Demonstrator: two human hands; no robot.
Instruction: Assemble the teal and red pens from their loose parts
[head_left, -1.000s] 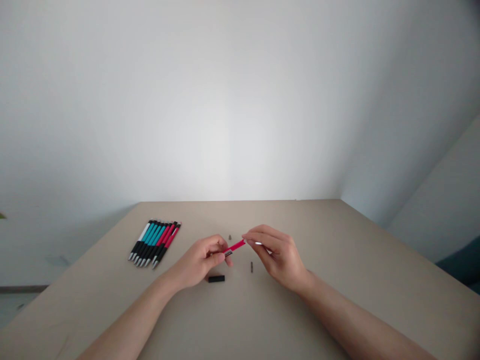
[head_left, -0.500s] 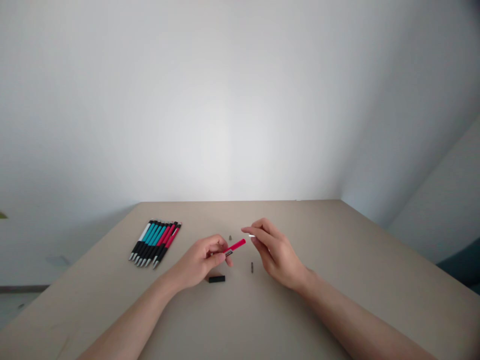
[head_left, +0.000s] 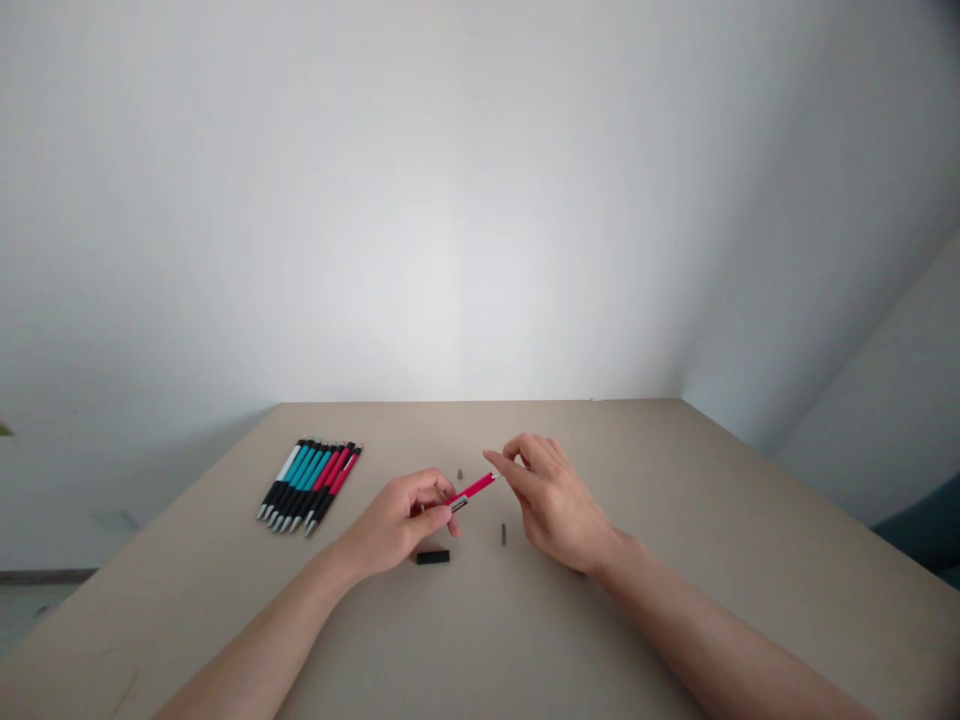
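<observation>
My left hand (head_left: 420, 512) is closed on a red pen barrel (head_left: 475, 488) with a clip, tilted up to the right. At the barrel's right end a thin white piece (head_left: 496, 476) shows, pinched by the fingertips of my right hand (head_left: 551, 495), which hide most of it. Below my left hand lies a short black grip sleeve (head_left: 433, 557) on the table. A small dark metal part (head_left: 504, 534), perhaps a spring, rests just left of my right hand. Beyond the barrel stands a tiny grey cone-shaped tip (head_left: 460, 474).
On the left, several pens (head_left: 311, 485) lie side by side in white, teal and red, with black grips and silver tips. The beige table (head_left: 420, 640) meets a pale wall (head_left: 465, 200) at the back. A small dark thing (head_left: 580, 573) shows under my right wrist.
My right hand has brought the white piece to the end of the red barrel, and less of it is visible now. My left hand has barely moved.
</observation>
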